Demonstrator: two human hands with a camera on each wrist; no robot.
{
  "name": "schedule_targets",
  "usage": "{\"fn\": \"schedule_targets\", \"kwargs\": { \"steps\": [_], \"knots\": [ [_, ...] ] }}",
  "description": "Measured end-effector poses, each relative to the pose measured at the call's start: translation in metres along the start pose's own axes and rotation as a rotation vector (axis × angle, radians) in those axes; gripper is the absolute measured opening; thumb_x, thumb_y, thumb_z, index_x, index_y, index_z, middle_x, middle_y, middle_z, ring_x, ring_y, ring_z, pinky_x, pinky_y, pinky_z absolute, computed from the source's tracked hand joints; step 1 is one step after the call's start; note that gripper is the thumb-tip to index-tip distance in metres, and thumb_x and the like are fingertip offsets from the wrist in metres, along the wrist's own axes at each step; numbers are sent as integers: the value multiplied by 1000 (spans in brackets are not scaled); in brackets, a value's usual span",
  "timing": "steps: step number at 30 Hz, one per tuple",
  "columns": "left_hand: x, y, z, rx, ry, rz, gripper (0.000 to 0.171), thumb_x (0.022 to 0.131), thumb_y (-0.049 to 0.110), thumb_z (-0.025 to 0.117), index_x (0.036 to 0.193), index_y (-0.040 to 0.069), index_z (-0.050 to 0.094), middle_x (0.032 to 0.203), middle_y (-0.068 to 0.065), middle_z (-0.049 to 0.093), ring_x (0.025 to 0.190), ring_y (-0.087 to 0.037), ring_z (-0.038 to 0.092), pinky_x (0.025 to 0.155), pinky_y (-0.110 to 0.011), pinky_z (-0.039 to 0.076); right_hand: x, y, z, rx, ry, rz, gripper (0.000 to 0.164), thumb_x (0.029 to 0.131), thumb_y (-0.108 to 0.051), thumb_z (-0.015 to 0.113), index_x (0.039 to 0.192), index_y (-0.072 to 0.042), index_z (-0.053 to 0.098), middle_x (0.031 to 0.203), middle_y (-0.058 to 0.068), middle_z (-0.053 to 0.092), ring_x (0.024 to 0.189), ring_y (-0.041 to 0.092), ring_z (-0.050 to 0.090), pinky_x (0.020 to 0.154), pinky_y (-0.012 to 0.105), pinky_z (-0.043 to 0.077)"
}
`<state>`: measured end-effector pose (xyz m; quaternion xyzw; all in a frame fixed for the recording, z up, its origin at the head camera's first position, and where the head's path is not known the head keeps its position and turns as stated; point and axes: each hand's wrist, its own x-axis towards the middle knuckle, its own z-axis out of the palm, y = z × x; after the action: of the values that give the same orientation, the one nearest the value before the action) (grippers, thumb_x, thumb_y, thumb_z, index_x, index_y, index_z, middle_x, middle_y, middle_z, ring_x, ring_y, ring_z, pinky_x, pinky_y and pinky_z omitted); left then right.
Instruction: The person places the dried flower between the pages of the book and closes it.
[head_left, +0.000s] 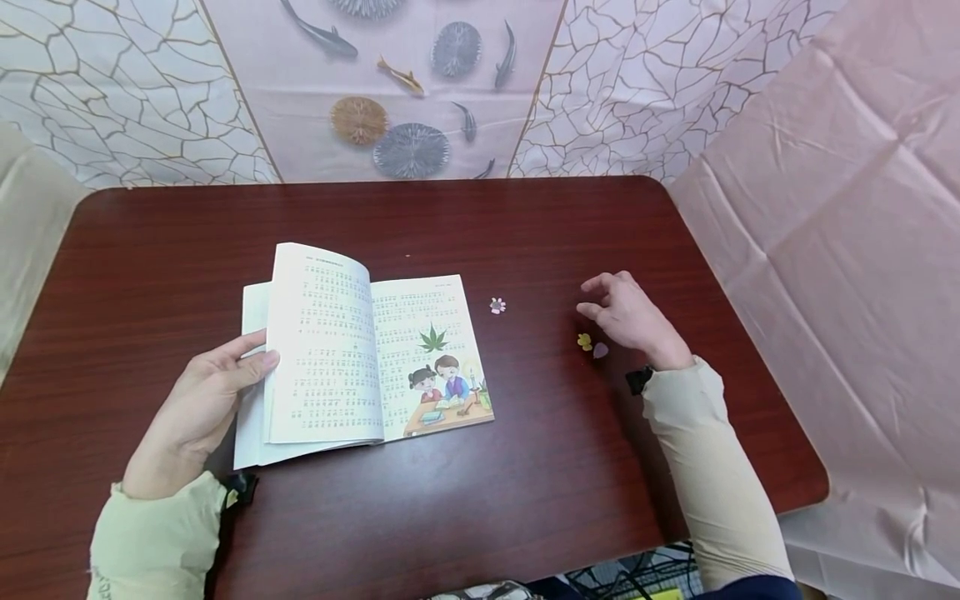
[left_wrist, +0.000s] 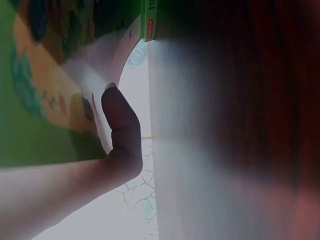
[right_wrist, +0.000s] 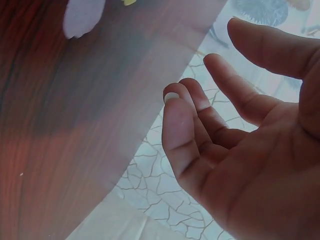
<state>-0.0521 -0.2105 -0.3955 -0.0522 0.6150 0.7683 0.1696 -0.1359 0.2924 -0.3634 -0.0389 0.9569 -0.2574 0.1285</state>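
Note:
An open book [head_left: 330, 367] lies on the table, its left-hand pages raised and curving. My left hand [head_left: 197, 400] pinches the left edge of those pages, thumb on the printed side. The left wrist view shows the book's green picture cover [left_wrist: 55, 100] close beside that hand. On the right page are a green leaf shape [head_left: 432, 339] and a picture of two children reading. Over the table to the right, my right hand [head_left: 633, 317] holds nothing, its fingers loosely bent and apart. Just below it lie a small yellow piece [head_left: 585, 342] and a pale purple piece [head_left: 601, 350].
A small pale flower-shaped piece [head_left: 497, 306] lies between the book and my right hand. The dark red-brown table [head_left: 450, 517] has patterned cloth [head_left: 412, 83] behind it and a pink cloth [head_left: 847, 233] on the right. Cables [head_left: 637, 575] show below its front edge.

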Motion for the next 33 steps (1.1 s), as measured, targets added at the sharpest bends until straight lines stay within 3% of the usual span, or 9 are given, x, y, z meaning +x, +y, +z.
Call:
{"fn": "schedule_targets", "kwargs": {
  "steps": [9,18,33],
  "knots": [
    [0,0,-2,0,5,-8,39,95,16,64,131,11,51,101,6,72,92,-5,66,76,-21,47,9,-12,3,-13,-7,-17,37,97,-18,60,127,2,54,117,21,44,103,33,49,88,46,43],
    [0,2,1,20,-5,-16,70,96,18,64,149,-7,26,103,7,72,93,-5,65,77,-20,48,14,-21,8,-3,0,-31,37,96,-18,62,127,1,55,115,19,44,102,32,52,87,45,44],
    [0,5,0,66,23,-32,72,95,17,66,148,-9,25,98,8,72,91,-4,65,75,-20,46,23,-31,14,-36,-15,-69,36,96,-18,61,126,0,56,114,19,46,103,31,51,86,43,44]
  ]
}}
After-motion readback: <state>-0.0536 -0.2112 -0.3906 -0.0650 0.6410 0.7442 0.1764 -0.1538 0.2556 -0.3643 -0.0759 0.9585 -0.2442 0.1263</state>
